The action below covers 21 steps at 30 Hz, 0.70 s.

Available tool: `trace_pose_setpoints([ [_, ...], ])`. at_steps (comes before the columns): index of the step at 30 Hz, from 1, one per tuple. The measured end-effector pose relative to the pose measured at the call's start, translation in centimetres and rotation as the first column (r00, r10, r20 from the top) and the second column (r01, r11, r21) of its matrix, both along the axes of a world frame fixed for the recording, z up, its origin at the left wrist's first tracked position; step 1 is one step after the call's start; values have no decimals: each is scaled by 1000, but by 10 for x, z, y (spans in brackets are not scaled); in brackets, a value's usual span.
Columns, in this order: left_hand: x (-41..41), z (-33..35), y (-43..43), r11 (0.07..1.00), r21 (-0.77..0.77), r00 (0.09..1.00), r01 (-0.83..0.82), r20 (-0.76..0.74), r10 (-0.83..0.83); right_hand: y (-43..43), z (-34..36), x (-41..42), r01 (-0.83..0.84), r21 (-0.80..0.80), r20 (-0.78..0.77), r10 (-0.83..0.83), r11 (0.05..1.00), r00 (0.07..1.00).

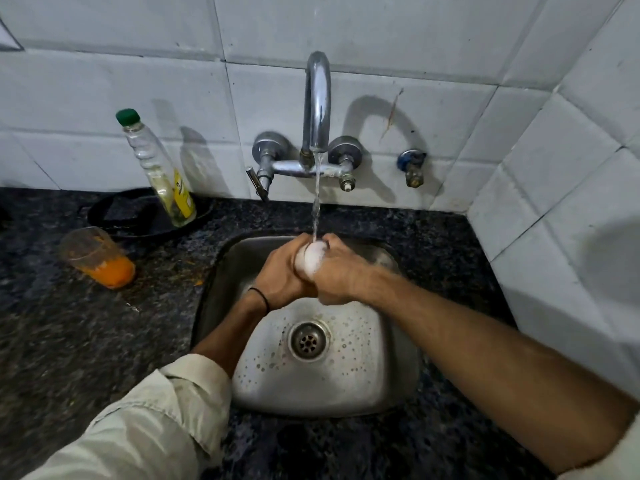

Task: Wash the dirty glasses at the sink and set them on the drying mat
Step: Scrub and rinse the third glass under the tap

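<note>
Head view: left hand point(277, 273) & right hand point(341, 277), both grips clasped round a sudsy glass point(309, 259) under running tap point(317, 109); prob. slippery, fragile, best held round its body.

A clear plastic bottle point(162, 168) with a green cap point(127, 116) and a yellow label point(183, 195) stands at the left of the frame, leaning to the left. Its base sits inside a shallow round black dish point(95, 216). The dish lies on a dark speckled stone counter point(69, 341), close to the wall. White tiles point(104, 81) cover the wall point(571, 150) across the top and down the right side. At upper centre a chrome tap point(317, 98) with a tall curved spout is fixed to the tiles, and a thin stream of water point(316, 202) runs from it. Just right of the tap is a small valve point(412, 168) with a blue handle.
</note>
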<state>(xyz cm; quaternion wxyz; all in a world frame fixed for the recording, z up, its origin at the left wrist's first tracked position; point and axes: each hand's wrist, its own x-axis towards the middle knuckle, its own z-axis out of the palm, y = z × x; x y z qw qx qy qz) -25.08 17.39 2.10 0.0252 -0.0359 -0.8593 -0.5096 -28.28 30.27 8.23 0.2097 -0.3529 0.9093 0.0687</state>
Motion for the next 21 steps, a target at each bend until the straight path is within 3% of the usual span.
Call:
trace_pose_setpoints([
  [2, 1, 2, -7, 998, -59, 999, -18, -43, 15, -11, -14, 12, 230, -247, 182, -188, 941, 965],
  [5, 5, 6, -15, 998, -51, 999, -25, -27, 24, -5, -33, 25, 204, -653, 189, -104, 729, 976],
  [7, 5, 3, -18, 997, -68, 1000, 21, 20, -20, 12, -40, 17, -97, -581, -65, 72, 808, 995],
  [8, 5, 0, -18, 994, -104, 998, 45, 41, -41, 20, -43, 7, -293, -426, -220, 216, 856, 951],
  [10, 3, -4, -14, 987, -152, 996, 57, 79, -46, 30, -41, -14, -493, -171, -328, 423, 853, 845],
  [11, 3, -3, -12, 987, -157, 995, 32, 97, -17, 29, -39, -17, -478, -132, -296, 426, 868, 855],
  [13, 0, 2, -10, 981, -190, 996, -24, 80, 40, 16, -37, -14, -301, -259, -171, 263, 918, 949],
  [14, -1, 7, -10, 969, -246, 999, -28, 37, 39, 9, -37, -10, -90, -350, 12, 100, 932, 995],
  [15, -2, 9, -11, 945, -328, 1000, -18, 0, 20, 2, -34, -4, 155, -406, 247, -55, 901, 968],
  [17, -3, 15, -14, 881, -473, 1000, 23, 22, -14, -5, -32, 6, 548, -493, 647, -136, 676, 750],
  [19, -4, 19, -15, 817, -574, 991, 63, 130, 14, -8, -42, 11, 790, -520, 808, -113, 323, 578],
  [21, -7, 24, -12, 695, -708, 970, 123, 232, 66, -12, -58, 22, 900, -435, 897, -90, -15, 432],
])
